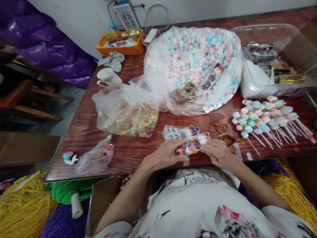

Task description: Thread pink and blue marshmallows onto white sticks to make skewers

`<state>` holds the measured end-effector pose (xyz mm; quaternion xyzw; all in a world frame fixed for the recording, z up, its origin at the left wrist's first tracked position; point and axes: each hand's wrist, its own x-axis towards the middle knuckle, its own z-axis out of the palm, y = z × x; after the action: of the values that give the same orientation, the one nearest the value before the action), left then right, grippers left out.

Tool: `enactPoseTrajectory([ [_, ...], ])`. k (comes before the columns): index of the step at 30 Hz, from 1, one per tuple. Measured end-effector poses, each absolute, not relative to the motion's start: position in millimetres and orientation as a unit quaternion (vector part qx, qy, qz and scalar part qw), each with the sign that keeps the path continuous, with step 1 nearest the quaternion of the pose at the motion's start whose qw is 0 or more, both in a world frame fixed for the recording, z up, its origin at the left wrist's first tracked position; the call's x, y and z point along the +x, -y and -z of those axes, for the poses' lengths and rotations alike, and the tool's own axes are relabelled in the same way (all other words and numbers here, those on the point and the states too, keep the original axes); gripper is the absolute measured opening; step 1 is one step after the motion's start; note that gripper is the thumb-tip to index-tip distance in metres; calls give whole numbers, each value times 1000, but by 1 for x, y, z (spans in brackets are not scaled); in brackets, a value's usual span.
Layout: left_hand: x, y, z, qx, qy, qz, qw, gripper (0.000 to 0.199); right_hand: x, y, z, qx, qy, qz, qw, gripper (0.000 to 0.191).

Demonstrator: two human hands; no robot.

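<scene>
Near the table's front edge, my left hand [169, 152] has its fingers closed around one end of a marshmallow skewer [190, 149] that lies in or against a clear printed wrapper. My right hand [219, 153] pinches the other end, where a bit of white stick shows. Whether the marshmallows are fully inside the wrapper cannot be made out. Just beyond my hands lie several flat printed wrappers [177, 132]. Gold twist ties [219, 127] are scattered beyond my right hand. Several marshmallow skewers [266, 115] on white sticks lie in a pile to the right.
A big clear bag of pastel marshmallows [190, 49] fills the back, with a smaller bag of colourful candies [138, 122] left of it. A clear plastic bin [262, 89] stands back right. A mug [109, 77], an orange tray [119, 49] and a small bag [96, 158] are at left.
</scene>
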<state>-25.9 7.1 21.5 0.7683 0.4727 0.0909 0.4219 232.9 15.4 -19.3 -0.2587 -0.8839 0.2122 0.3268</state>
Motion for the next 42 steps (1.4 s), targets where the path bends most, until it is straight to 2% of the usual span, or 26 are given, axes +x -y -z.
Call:
enactPoseTrajectory([
  [2, -28, -6, -22, 727, -425, -70, 536, 35, 239, -19, 13, -233, 891, -199, 335, 25],
  [5, -20, 2, -15, 612, -402, -88, 675, 42, 243, -22, 5, -217, 898, -189, 332, 26],
  [9, -5, 12, -6, 532, -432, -141, 715, 43, 244, -21, 0, -218, 905, -189, 314, 26],
  [16, -2, 9, -13, 544, -468, -244, 652, 35, 229, -11, 1, -205, 923, -154, 289, 22],
  [24, -11, 3, -12, 540, -508, -244, 625, 27, 223, -8, 4, -231, 915, -137, 300, 20],
  [37, 11, 5, -5, 766, -443, -280, 374, 19, 216, 2, 10, -292, 902, -132, 288, 21],
  [42, 24, 5, 1, 777, -437, -313, 329, 18, 201, 7, 22, -301, 886, -122, 331, 20],
])
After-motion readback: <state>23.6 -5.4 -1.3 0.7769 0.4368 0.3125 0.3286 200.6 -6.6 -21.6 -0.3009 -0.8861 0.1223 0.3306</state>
